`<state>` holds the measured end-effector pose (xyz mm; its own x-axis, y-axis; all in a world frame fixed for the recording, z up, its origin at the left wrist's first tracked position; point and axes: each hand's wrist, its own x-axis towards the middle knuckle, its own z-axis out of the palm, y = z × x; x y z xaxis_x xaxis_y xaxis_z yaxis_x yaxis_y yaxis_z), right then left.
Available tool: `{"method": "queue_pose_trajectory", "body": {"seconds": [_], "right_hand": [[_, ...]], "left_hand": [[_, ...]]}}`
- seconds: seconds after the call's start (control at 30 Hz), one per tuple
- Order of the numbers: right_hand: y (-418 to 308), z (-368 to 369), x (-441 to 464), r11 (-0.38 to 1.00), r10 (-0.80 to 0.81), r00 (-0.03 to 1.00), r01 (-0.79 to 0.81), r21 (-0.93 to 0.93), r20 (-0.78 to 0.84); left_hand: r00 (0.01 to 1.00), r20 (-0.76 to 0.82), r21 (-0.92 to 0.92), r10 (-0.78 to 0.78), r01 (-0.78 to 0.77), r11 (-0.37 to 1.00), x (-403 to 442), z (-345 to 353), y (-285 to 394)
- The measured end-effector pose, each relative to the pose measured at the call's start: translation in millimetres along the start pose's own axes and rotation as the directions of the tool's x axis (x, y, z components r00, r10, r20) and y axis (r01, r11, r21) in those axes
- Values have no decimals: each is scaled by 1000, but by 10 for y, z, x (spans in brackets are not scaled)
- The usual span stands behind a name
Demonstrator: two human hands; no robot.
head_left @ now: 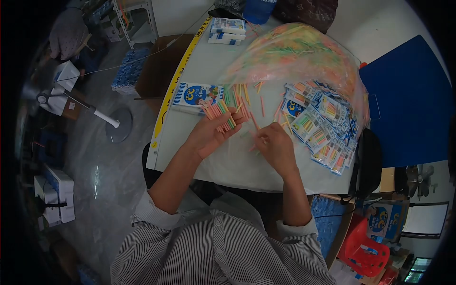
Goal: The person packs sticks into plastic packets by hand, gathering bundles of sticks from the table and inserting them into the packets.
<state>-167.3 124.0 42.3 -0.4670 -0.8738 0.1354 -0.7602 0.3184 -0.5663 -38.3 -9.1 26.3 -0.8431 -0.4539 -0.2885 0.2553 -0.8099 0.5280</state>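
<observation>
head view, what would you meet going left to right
Round grey stand base, brown cardboard box, left hand holding thin pastel sticks, right hand, pile of blue-and-white printed packets, large flat blue panel.

Pink, green and yellow sticks [221, 118] brighten a whitish table [199, 61] edged in yellow, with blue-and-white packets [327, 126], a deep-blue panel [408, 104], red chair [363, 249] and finely striped shirt [190, 247].

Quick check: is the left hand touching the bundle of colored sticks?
Touching. The head view shows the left hand gripping the bundle of colored sticks, thumb across it.
</observation>
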Motion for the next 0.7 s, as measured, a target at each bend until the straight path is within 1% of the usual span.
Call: {"method": "queue_pose_trajectory", "body": {"seconds": [0.03, 0.07, 0.1, 0.13, 0.17, 0.2, 0.23, 0.3, 0.33, 0.4, 0.43, 0.5, 0.53, 0.57, 0.6, 0.63, 0.67, 0.7], "right_hand": [[-7, -16, 15, 1000, 1, 1000, -1, 2, 6], [-20, -50, 54, 987, -90, 977, 62, -148, -193], [-27, -79, 95, 947, -208, 905, 91, -308, -371], [-16, -65, 113, 946, -206, 905, 88, -311, -372], [-1, -18, 130, 952, -272, 928, 221, -214, -254], [15, 29, 146, 935, -351, 926, 340, -98, -139], [35, 72, 162, 934, -355, 924, 344, -101, -139], [58, 148, 223, 929, -350, 928, 361, -78, 125], [49, 151, 247, 924, -363, 924, 373, -83, 116], [35, 120, 285, 893, -367, 905, 407, -190, 214], [57, 122, 321, 886, -382, 900, 421, -195, 210], [117, 113, 401, 811, -386, 847, 500, -304, 365], [69, 13, 486, 805, -393, 847, 505, -313, 357], [-3, -127, 593, 902, -311, 890, 387, -192, 333], [-65, -213, 703, 966, -219, 922, 251, -63, 318], [-110, -213, 814, 965, -219, 926, 251, -70, 307], [-175, -181, 916, 953, -303, 952, 302, 24, 52], [-245, -143, 982, 922, -347, 913, 374, 99, -214]], "left_hand": [[1000, -6, -2, -2, 2, 1000, -23, -4, 10], [999, -50, 28, 14, -12, 1000, -45, 5, 29], [996, -88, 60, 32, -27, 998, -47, 13, 45], [996, -84, 59, 29, -24, 998, -49, -9, 42], [996, -83, 67, 28, -23, 998, -60, -52, 32], [996, -83, 74, 31, -25, 997, -65, -84, 16], [996, -80, 72, 35, -29, 997, -65, -101, -7], [998, -64, 115, 11, -4, 993, -61, -132, -27], [998, -55, 120, 27, -20, 993, -57, -134, -23], [1000, -14, 145, 0, 2, 989, -35, -118, -4], [1000, -8, 146, 18, -16, 989, -19, -120, 8], [999, 44, 242, -10, -1, 970, 11, -151, 25], [999, 54, 246, 0, -13, 969, 29, -205, 26], [999, 36, 271, -26, 16, 963, 50, -271, 18], [998, 19, 297, -56, 47, 954, 58, -292, 35], [998, 31, 303, -55, 43, 952, 66, -301, 45], [998, 27, 304, -61, 50, 951, 64, -297, 51], [998, 24, 307, -66, 56, 950, 61, -289, 57]]}}
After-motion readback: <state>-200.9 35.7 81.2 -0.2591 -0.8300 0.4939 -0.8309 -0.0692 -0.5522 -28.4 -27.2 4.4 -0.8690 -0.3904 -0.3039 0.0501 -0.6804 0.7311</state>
